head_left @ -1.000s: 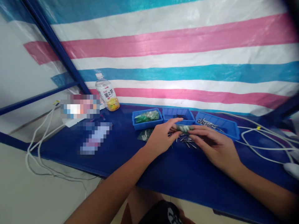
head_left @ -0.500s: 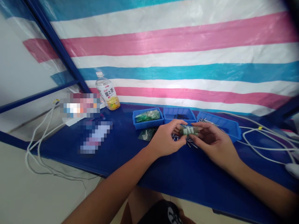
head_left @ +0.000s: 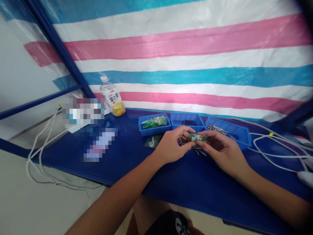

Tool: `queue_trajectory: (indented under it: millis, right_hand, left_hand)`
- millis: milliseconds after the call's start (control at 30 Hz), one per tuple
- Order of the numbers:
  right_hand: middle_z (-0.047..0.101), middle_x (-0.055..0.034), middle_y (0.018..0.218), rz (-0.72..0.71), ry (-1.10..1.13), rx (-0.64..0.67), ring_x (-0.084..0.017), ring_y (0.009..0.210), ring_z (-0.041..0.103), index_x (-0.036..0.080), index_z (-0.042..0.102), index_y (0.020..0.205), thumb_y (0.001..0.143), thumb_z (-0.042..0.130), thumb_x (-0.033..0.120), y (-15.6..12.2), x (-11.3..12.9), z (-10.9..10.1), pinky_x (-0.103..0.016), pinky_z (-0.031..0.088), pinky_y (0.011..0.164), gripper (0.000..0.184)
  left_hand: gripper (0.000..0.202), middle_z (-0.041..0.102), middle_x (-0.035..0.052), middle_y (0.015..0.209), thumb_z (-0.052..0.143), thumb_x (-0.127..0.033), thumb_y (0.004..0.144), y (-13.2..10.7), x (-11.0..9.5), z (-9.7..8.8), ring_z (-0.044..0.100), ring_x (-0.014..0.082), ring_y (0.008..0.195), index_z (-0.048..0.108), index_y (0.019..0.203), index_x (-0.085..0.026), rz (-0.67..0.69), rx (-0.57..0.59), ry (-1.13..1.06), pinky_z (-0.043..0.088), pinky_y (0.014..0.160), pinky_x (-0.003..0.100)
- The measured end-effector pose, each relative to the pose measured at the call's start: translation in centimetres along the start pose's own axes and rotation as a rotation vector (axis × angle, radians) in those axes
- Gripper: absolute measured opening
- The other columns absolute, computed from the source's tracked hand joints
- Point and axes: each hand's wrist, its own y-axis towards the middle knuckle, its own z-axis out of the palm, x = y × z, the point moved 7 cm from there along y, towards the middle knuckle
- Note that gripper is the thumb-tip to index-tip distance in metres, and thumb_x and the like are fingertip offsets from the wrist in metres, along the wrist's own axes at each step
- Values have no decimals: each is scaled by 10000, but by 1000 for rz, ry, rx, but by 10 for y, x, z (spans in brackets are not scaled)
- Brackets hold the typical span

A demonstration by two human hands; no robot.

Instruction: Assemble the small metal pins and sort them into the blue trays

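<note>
- Plastic packet (head_left: 197, 138) seems mid-handling, not set down: left hand (head_left: 168, 147) and right hand (head_left: 226, 152) pinch it between them above the blue desk (head_left: 183, 182).
- Another clear bag (head_left: 152, 141) lies near the left hand; metal pins (head_left: 201, 151) lie loose, unbagged.
- The held packet looks crumpled, greenish, with whitish contents.

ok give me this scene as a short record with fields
left hand: holds small clear plastic bag of white pieces
right hand: holds same bag
beneath: loose thin silver metal pins
left blue plastic bin: green plastic packaging
middle blue plastic bin: small black pieces
right blue plastic bin: silver metal pieces
back left: clear capped plastic bottle
</note>
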Motion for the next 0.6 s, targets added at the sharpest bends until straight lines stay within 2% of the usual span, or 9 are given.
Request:
queue_trajectory:
  millis: [267,467,600]
  right_hand:
    - [806,-75,1118,1,6,0,-243,934,785,277,745,1207,946,819,438,1,-4,4,-364,676,788,315]
    - [760,-85,1178,-161,-132,-9,-265,1033,756,291,734,1217,1017,726,413,3,7,8,-429,656,900,235]
    - [752,-93,1189,-180,-156,1,-264,1042,749,279,721,1226,1027,708,413,6,6,11,-427,653,903,239]
  left_hand:
    - [358,784,58,987,753,-210,941,0,0,-3,773,197,899,664,1288,-193,0,0,45,644,893,352]
    - [388,773,43,971,706,-185,955,2,2,-7,765,199,871,651,1338,-217,0,1,74,647,856,361]
    - [403,756,37,953,710,-185,957,3,3,-8,749,187,861,628,1350,-211,-2,-26,60,631,863,354]
